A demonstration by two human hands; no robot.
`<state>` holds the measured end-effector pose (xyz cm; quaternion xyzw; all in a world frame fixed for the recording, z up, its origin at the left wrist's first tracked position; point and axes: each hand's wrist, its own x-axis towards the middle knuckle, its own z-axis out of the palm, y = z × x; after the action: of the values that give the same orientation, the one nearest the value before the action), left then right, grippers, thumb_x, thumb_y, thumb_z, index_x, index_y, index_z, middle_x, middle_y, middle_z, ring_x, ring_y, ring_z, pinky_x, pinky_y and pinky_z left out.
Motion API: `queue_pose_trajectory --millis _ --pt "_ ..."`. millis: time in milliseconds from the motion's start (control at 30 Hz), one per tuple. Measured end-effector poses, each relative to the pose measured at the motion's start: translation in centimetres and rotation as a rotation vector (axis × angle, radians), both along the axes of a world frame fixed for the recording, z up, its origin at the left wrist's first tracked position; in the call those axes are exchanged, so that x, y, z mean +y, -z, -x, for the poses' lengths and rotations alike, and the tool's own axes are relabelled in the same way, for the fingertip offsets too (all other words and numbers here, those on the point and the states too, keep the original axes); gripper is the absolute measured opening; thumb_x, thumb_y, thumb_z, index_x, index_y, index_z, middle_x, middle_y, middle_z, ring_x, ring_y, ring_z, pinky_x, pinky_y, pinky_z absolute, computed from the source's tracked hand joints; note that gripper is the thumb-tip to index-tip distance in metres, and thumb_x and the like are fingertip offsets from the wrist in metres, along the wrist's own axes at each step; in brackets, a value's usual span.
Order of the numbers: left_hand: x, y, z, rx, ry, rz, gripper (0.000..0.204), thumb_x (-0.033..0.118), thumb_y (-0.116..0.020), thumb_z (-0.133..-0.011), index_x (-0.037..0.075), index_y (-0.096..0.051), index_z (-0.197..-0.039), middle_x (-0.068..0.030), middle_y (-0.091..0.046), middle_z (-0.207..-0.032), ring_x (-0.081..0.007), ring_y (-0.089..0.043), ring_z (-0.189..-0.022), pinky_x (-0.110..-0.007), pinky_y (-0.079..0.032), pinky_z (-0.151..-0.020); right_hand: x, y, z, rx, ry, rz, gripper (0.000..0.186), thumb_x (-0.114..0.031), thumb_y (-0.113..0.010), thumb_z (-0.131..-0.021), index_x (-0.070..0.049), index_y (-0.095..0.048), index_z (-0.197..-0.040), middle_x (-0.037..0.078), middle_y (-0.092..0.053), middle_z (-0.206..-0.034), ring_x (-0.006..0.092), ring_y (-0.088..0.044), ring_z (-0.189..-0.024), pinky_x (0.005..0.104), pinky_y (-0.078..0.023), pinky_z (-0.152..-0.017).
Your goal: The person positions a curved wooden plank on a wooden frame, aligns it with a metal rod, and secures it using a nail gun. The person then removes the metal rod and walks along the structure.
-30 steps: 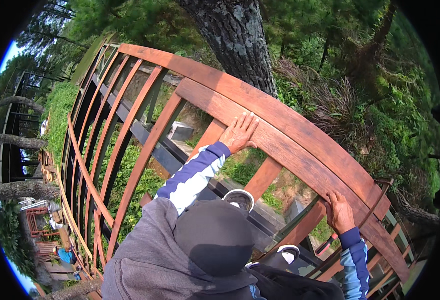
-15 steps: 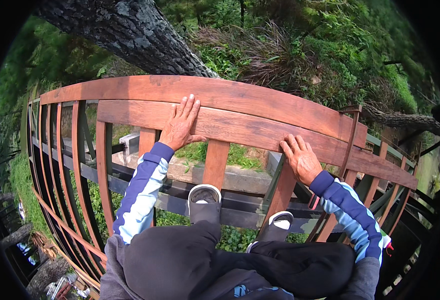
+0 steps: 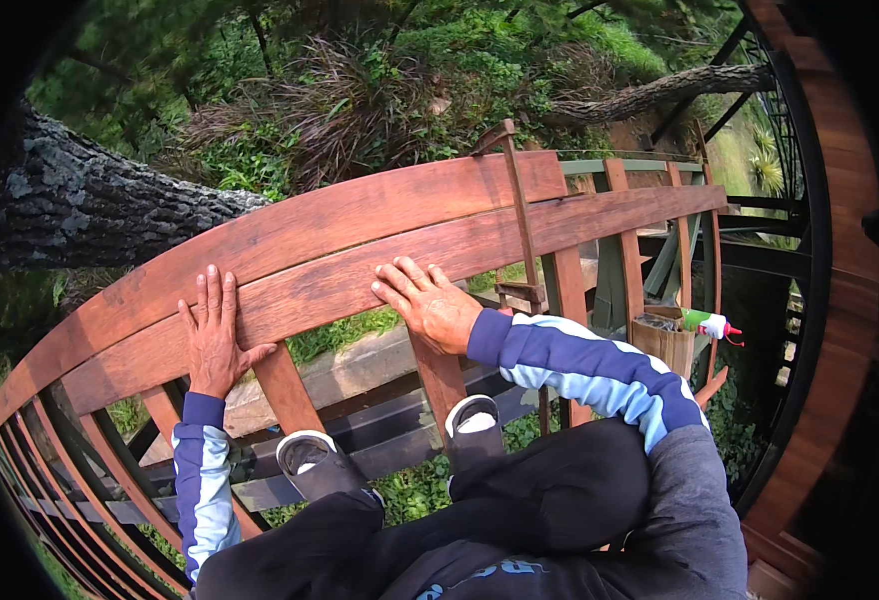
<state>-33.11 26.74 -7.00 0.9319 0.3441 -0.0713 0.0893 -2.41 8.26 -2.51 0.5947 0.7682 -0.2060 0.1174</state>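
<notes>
Two reddish-brown wooden planks lie side by side, an outer plank (image 3: 360,215) and an inner plank (image 3: 380,268), forming a curved rail top over upright slats. My left hand (image 3: 216,340) rests on the inner plank with its fingers spread, just left of a slat (image 3: 288,388). Farther right, my right hand (image 3: 430,305) lies over the same plank's near edge, fingers stretched out and thumb side hidden. Neither hand grips anything visible. A rusty metal bar clamp (image 3: 522,205) crosses both planks to the right of my right hand.
A green and white bottle with a red cap (image 3: 710,325) lies by a wooden block (image 3: 665,345) at right. Below the rail run dark metal beams (image 3: 400,450). A thick tree trunk (image 3: 110,195) stands beyond the left side. More reddish planking (image 3: 853,250) curves along the far right.
The view has swung right, so the rail, clamp and trunk appear farther left. The bottle and right-hand planking now show more fully. Both hands stay on the inner plank.
</notes>
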Motion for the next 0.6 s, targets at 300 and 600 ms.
queue_pose_trajectory --millis 300,600 --pt "-0.2 0.7 -0.4 -0.033 0.045 -0.078 0.118 0.076 -0.066 -0.060 0.020 -0.023 -0.154 -0.0171 -0.006 -0.161 -0.0399 -0.009 -0.147 -0.060 -0.011 -0.115 0.1 0.8 0.1 0.020 0.036 0.034 0.085 -0.023 -0.066 -0.080 -0.004 -0.025 -0.151 0.017 -0.022 -0.156 0.0391 -0.023 -0.142 0.0611 -0.033 -0.104" --pt "-0.5 0.3 -1.0 -0.109 0.046 0.027 0.126 0.039 -0.088 -0.051 0.017 -0.021 -0.155 -0.0153 -0.009 -0.161 -0.0358 -0.010 -0.148 -0.056 -0.012 -0.117 0.1 2.7 0.4 0.084 0.079 0.018 0.090 -0.026 -0.071 -0.077 -0.005 -0.025 -0.151 0.018 -0.021 -0.156 0.0390 -0.023 -0.143 0.0633 -0.034 -0.104"
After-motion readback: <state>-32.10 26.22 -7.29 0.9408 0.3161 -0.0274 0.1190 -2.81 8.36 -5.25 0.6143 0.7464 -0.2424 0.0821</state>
